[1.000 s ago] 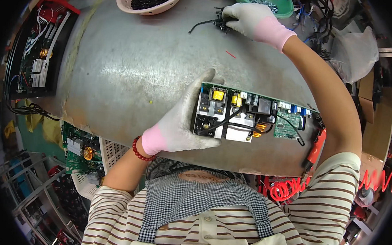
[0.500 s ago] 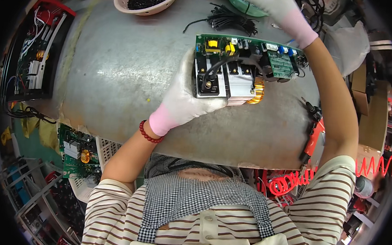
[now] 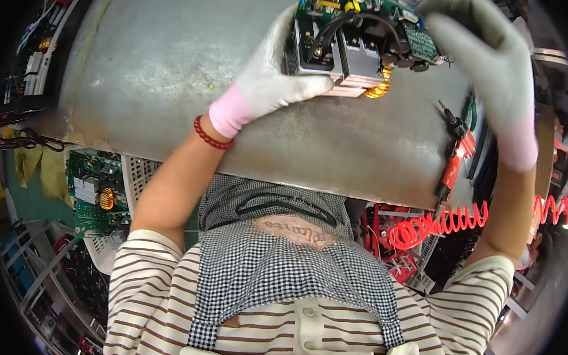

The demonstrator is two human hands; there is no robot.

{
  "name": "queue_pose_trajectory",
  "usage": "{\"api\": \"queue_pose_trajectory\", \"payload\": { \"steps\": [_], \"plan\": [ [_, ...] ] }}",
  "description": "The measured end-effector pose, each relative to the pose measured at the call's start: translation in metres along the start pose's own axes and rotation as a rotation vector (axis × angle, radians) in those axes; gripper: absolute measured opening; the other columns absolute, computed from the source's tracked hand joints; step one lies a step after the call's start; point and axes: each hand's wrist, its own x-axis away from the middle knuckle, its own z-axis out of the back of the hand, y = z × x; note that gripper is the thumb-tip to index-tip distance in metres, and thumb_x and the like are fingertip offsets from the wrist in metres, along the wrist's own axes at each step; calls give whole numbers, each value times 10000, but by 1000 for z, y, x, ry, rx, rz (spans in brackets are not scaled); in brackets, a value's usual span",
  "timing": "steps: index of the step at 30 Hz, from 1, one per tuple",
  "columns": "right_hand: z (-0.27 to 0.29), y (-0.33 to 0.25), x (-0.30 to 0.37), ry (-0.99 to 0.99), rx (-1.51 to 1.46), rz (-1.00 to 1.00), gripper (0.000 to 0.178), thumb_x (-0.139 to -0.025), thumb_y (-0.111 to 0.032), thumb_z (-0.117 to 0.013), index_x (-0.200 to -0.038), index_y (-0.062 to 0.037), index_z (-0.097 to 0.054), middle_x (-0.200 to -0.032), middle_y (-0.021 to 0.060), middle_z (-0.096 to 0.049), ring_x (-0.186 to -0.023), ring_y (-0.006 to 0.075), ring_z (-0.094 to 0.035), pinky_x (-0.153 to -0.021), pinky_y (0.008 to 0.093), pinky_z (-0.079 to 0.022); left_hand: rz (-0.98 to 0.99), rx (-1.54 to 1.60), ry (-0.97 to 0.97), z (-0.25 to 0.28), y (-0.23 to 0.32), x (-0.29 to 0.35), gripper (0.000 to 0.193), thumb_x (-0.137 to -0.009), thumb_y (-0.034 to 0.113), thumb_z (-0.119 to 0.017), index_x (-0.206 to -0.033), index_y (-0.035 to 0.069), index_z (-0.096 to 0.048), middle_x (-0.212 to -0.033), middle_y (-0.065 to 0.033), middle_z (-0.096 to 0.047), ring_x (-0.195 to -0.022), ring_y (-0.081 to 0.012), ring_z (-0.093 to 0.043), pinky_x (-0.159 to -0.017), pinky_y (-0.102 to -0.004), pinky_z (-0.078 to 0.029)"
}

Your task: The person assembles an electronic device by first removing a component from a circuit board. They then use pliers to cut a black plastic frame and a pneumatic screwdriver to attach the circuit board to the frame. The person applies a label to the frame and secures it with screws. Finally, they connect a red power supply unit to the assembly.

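My left hand (image 3: 263, 80), in a white glove with a pink cuff, grips the left side of a circuit board assembly (image 3: 361, 59). The thumb lies along its front lower edge. This assembly has a green board at the back, silver heatsinks, black cables looping over the top and a copper coil (image 3: 379, 85) at the front right. Close to the board's right end is my right hand (image 3: 495, 66), gloved alike and smeared by motion. Its fingers curve toward the board, and whether they hold something small does not show.
A red screwdriver-like power tool (image 3: 457, 154) lies at the metal table's (image 3: 160, 87) right, with a coiled red hose (image 3: 435, 227) below. At the left stands a black case (image 3: 39, 62) with electronics inside. Another green board (image 3: 100, 193) rests by a white crate (image 3: 136, 176) below the table edge.
My right hand has come from the green bowl at the back to the board's right end. My left hand still grips the assembly. The view has shifted, and the bowls are out of sight.
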Motion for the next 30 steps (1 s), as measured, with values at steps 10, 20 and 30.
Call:
{"api": "queue_pose_trajectory", "payload": {
  "steps": [10,20,30],
  "plan": [
    [-51,-8,17,-80,162,128,181,-842,15,-635,-1019,29,-668,-877,36,-656,-822,61,-599,-777,222,-495,145,223,-92,-7,13,-6,1007,-721,165,-859,-1482,24,-216,-1389,-128,-452,-1265,-222,-486,-1054,-388,-424],
    [-41,-52,0,-243,346,131,140,-839,-62,-644,-929,36,-687,-730,61,-668,-661,88,-597,-628,237,-485,155,168,-126,-5,27,-8,937,-737,102,-829,-1468,5,-250,-1321,-111,-509,-1202,-183,-524,-1017,-352,-445],
    [-47,-66,2,-206,461,1,154,-824,-65,-656,-933,42,-675,-705,94,-643,-631,97,-574,-596,255,-470,121,209,-121,-3,13,-6,927,-740,120,-831,-1459,3,-258,-1310,-106,-516,-1195,-179,-519,-1026,-348,-427]
  ]
}}
